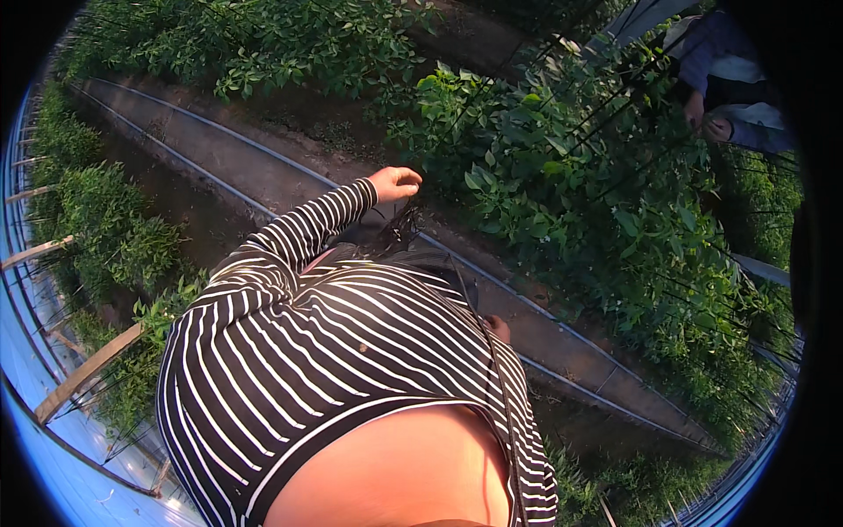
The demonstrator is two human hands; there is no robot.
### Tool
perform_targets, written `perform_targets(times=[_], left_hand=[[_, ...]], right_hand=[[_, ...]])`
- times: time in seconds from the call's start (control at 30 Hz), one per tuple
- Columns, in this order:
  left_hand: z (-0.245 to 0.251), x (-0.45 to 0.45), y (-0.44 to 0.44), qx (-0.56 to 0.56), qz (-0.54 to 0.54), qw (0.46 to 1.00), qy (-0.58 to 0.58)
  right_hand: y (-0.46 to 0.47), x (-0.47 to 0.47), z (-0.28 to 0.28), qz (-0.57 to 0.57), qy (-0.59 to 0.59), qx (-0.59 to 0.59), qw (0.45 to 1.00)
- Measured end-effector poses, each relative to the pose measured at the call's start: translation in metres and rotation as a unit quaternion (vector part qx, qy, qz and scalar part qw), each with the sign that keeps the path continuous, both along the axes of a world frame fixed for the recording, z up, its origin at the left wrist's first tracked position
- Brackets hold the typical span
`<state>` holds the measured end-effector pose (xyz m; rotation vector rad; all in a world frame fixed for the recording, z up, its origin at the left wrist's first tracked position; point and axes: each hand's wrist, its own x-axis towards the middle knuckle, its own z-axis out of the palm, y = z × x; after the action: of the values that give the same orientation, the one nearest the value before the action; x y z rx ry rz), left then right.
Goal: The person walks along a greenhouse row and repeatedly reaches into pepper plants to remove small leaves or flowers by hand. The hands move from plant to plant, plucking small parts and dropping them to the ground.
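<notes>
At the centre, my left hand (396, 183) reaches out from a black-and-white striped sleeve, its fingers curled loosely. Just below it hangs a tangle of dark, thin strands (400, 227); whether the fingers touch them cannot be told. My right hand (498, 327) shows only partly past the front of my striped shirt, low beside my body, and its fingers are mostly hidden. Leafy green plants (520, 151) grow to the right of my left hand, with dark strings running up among them.
Two pale metal rails (540, 309) run diagonally along the soil path beneath me. Another person (731, 85) has both hands in the foliage at upper right. Wooden posts (85, 372) and plastic sheeting stand at lower left, beside more plants (112, 224).
</notes>
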<state>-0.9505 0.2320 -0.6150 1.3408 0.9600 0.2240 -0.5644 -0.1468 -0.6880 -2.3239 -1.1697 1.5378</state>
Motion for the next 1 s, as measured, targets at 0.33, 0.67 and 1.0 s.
perform_targets(times=[0.33,0.67,1.0], left_hand=[[-0.056,-0.087,0.049,-0.117,-0.277,0.951,0.066],[-0.174,-0.157,0.134,0.006,-0.158,0.950,0.270],[-0.410,-0.066,0.111,-0.045,-0.113,0.975,0.185]], right_hand=[[0.053,-0.114,-0.042,-0.023,-0.015,-0.060,0.998],[0.299,-0.238,-0.058,-0.166,0.089,0.052,0.981],[0.401,-0.210,-0.269,-0.203,0.019,0.143,0.968]])
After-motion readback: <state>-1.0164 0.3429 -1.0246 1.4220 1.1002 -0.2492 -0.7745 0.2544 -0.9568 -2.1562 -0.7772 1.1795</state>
